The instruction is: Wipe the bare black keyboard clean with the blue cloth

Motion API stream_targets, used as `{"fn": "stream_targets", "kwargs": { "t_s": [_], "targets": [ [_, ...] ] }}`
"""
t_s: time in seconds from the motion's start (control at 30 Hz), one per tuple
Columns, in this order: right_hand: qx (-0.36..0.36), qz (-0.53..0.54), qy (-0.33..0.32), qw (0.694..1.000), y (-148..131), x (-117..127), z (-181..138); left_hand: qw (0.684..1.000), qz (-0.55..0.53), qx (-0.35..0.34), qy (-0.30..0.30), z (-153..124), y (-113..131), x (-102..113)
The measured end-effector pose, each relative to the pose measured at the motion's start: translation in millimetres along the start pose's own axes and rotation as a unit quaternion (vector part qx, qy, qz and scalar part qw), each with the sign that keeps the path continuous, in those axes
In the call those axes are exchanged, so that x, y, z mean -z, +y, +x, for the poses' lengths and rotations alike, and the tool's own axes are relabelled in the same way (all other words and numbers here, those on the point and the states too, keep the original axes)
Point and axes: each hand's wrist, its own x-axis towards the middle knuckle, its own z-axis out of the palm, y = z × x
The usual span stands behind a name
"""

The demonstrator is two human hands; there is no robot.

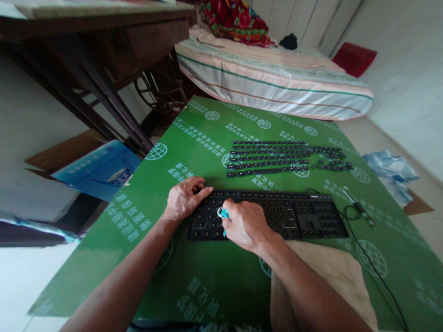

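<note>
A black keyboard (277, 213) with its keycaps off, bare switch sockets showing, lies in the middle of the green tabletop. My left hand (185, 197) holds it at the upper left corner, thumb along the top edge and fingers curled behind. Over the left half of the board, my right hand (247, 223) is closed around a small teal tool (223, 213) with a white loop at its upper end. Its working end is mostly hidden under the fingers. Rows of loose black keycaps (270, 157) are laid out in keyboard order beyond the board.
A beige cloth (321, 267) lies under my right forearm, touching the keyboard's front edge. To the right are a slim metallic tool (358, 205) and the black cable (377, 272). A bed (277, 78) stands beyond the green table (117, 258), a wooden sewing-machine table (104, 32) at left.
</note>
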Motion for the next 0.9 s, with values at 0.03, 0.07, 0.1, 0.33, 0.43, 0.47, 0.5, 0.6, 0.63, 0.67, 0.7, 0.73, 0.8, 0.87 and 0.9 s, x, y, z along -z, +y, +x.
{"fn": "stream_targets", "kwargs": {
  "t_s": [0.03,0.07,0.1,0.33,0.43,0.47,0.5,0.6,0.63,0.67,0.7,0.73,0.8,0.87,0.9],
  "targets": [
    [-0.013,-0.007,0.010,1.000,1.8,0.9,0.7,1.000,0.000,-0.001,0.000,0.1,-0.5,-0.1],
    [-0.024,-0.014,0.015,0.999,3.3,1.2,1.4,1.000,0.000,-0.001,-0.001,0.1,-0.8,-0.1],
    [-0.032,-0.020,0.015,0.999,4.2,1.0,2.0,1.000,0.000,-0.001,-0.001,0.1,-0.8,0.0],
    [-0.007,-0.013,-0.025,1.000,-3.3,-6.3,-0.5,1.000,0.002,-0.001,0.002,-1.2,3.9,1.7],
    [0.008,-0.002,-0.032,0.999,-4.6,-5.1,-1.8,1.000,0.002,0.001,0.001,-1.2,3.5,1.6],
    [0.007,-0.001,-0.030,1.000,-3.6,-4.3,-1.7,1.000,0.002,0.001,0.001,-1.1,3.0,1.5],
    [0.001,-0.002,-0.025,1.000,-2.1,-3.6,-1.3,1.000,0.001,0.001,0.001,-0.9,2.5,1.3],
    [-0.027,-0.008,-0.004,1.000,2.4,-3.3,0.3,1.000,0.003,0.002,0.001,-0.5,1.4,0.8],
    [-0.030,-0.009,-0.002,0.999,2.8,-3.9,0.7,1.000,0.005,0.001,0.002,-0.3,1.3,0.8],
    [-0.028,-0.009,-0.004,1.000,2.3,-4.9,0.7,1.000,0.007,0.000,0.001,-0.3,1.4,0.8],
    [-0.022,-0.008,-0.007,1.000,1.0,-6.1,0.5,1.000,0.008,0.000,0.001,-0.3,1.5,0.8],
    [-0.014,-0.005,-0.012,1.000,-0.9,-7.2,0.0,1.000,0.009,0.000,-0.001,-0.3,1.7,0.9],
    [0.003,0.004,-0.018,1.000,-4.7,-8.5,-1.5,1.000,0.011,0.001,-0.004,-0.4,2.3,1.3],
    [0.014,0.011,-0.016,1.000,-6.0,-7.5,-2.6,1.000,0.008,0.003,-0.005,-0.7,3.0,1.9],
    [0.015,0.010,-0.012,1.000,-5.2,-6.2,-2.9,1.000,0.006,0.005,-0.005,-0.8,3.3,2.2]
  ]
}}
